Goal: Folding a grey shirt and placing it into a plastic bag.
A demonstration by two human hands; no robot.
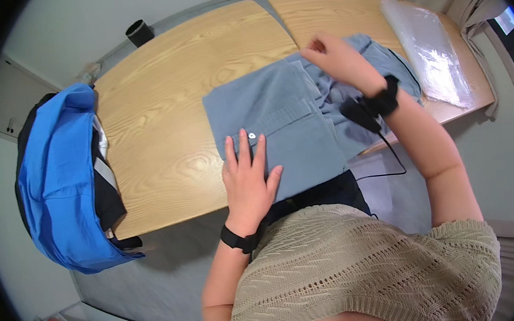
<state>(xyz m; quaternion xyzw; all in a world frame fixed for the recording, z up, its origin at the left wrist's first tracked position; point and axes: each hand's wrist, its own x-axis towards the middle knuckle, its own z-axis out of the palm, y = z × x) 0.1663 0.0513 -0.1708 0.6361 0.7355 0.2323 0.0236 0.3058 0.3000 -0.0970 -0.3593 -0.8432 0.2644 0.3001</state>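
Observation:
A blue-grey garment [274, 94] lies on the wooden table in front of me, its left part folded into a flat panel with a placket and a white button [252, 136]. My left hand [249, 175] rests palm down on the panel's near left part, fingers spread, the fingertips close to the button. Farther right, the same cloth lies bunched and wrinkled [368, 66]. My right hand [328, 58] is at the far edge of the garment with its fingers curled; whether it pinches any cloth is hidden. Each wrist wears a black strap.
A clear plastic bag [432, 50] lies at the table's right. Blue and black clothes [64, 179] hang over the left edge of the table [160, 123]. From a black device [359, 114] at my right wrist runs a cable. A black bin [139, 32] stands beyond the table.

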